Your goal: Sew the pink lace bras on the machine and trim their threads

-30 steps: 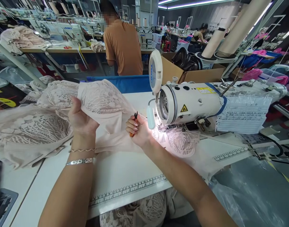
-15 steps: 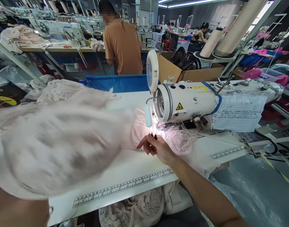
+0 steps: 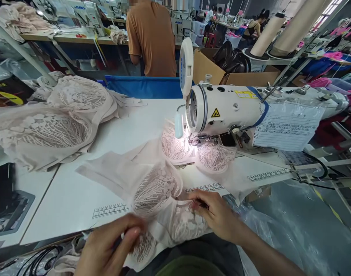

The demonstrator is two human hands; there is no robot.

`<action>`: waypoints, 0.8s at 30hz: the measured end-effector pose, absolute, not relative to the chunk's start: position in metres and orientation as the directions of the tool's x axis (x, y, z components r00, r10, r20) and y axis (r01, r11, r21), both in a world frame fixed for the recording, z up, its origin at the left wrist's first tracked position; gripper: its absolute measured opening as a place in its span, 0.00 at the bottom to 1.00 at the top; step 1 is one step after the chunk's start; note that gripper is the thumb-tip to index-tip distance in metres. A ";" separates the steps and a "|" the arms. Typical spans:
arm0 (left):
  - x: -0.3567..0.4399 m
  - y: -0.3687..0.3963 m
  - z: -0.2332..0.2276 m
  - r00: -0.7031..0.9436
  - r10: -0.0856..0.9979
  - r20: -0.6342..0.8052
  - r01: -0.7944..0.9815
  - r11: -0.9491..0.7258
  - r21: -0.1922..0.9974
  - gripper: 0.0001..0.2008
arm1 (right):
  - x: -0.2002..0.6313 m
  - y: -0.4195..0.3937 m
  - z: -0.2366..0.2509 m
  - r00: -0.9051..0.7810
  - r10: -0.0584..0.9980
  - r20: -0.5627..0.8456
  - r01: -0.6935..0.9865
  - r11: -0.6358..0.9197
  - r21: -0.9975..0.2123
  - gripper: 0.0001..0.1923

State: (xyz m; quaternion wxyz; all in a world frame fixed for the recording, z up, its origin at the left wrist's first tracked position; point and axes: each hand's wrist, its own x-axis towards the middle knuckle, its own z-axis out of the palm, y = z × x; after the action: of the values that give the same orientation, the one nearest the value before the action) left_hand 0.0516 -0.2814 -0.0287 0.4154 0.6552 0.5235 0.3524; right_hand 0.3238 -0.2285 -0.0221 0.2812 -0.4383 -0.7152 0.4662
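Observation:
A pale pink bra (image 3: 158,189) with lace cups lies across the table's front edge, over another lace bra (image 3: 189,226) on my lap. My right hand (image 3: 217,214) is closed on the upper edge of the fabric beside the lace. Something small and dark shows among its fingers, too hidden to name. My left hand (image 3: 112,241), slightly blurred, has thumb and forefinger pinched at the lace on the near left side. Beyond them, a pink lace bra (image 3: 214,157) lies under the lit needle area of the white sewing machine (image 3: 227,109).
Several lace bras (image 3: 57,126) are stacked on the left of the white table (image 3: 74,191). A black phone-like object (image 3: 3,188) lies at far left. Thread cones (image 3: 269,34) and a cardboard box (image 3: 210,69) stand behind the machine. A person (image 3: 152,38) in brown faces away.
The blurred bra has come from the left to the front of me. My right hand has moved from the machine down to the fabric. My left hand has come into view, and the camera tilts lower.

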 end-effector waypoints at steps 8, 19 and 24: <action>0.091 -0.217 -0.003 0.820 0.555 0.139 0.375 -0.705 0.602 0.05 | 0.349 -0.249 -0.009 -0.746 0.664 0.050 0.228 0.326 -0.917 0.12; 0.073 -0.232 -0.025 0.649 0.735 -0.195 0.022 0.239 0.971 0.19 | 0.377 -0.231 -0.022 -0.788 0.614 -0.041 0.143 0.118 -0.983 0.23; 0.088 -0.248 -0.051 0.478 0.836 -0.270 -0.253 0.425 0.869 0.25 | 0.371 -0.228 -0.045 -0.655 0.727 -0.203 0.057 -0.221 -0.974 0.31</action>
State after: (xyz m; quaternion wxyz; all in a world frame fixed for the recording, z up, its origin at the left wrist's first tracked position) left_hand 0.0882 -0.2483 -0.0507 0.7612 0.3994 0.3649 0.3576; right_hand 0.3714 -0.2276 -0.0454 0.2382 -0.3400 -0.5769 0.7034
